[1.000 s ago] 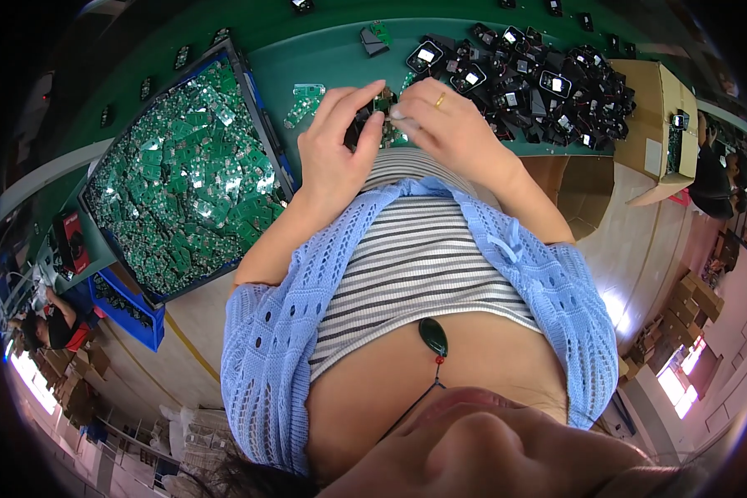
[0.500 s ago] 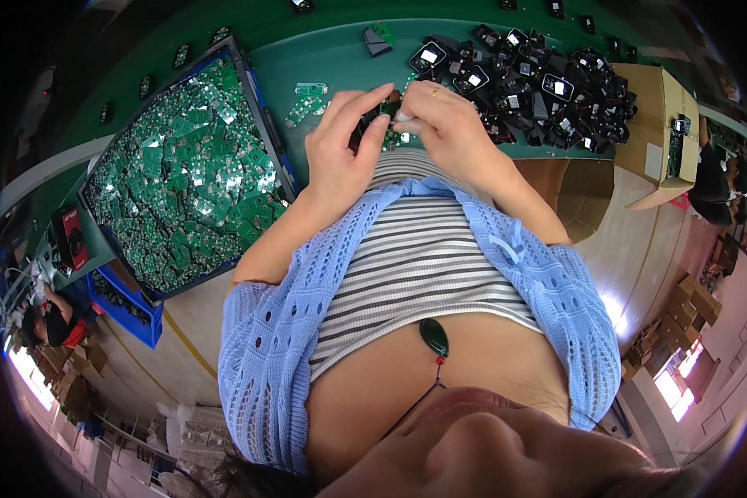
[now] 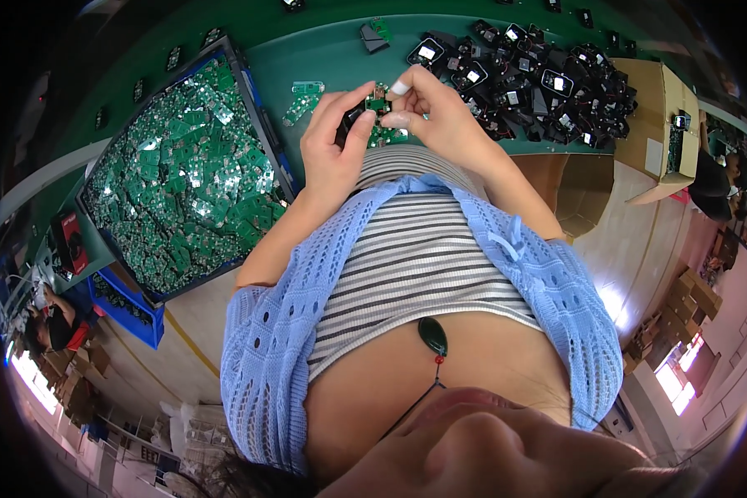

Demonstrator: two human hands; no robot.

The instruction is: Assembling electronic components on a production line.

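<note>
We've got a black housing (image 3: 349, 126) with green circuit board (image 3: 378, 103) gripped in left hand (image 3: 330, 145); right hand (image 3: 441, 118) at board's edge, can't tell if pinching. Board tray (image 3: 260, 120) left of hands, housing pile (image 3: 538, 104) right.

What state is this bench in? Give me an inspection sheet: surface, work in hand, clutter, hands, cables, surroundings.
Surface: green tabletop, partly covered.
Job's things: green board and black part, close together in hand.
Clutter: tray of heaped circuit boards at left; loose boards nearby; black housings piled at right.
Hands: left hand grips the black part; right hand at the green board, contact unclear.
Cables: any wires in the pile are too small to tell.
Surroundings: open cardboard box at right; blue bin and another person at left.
</note>
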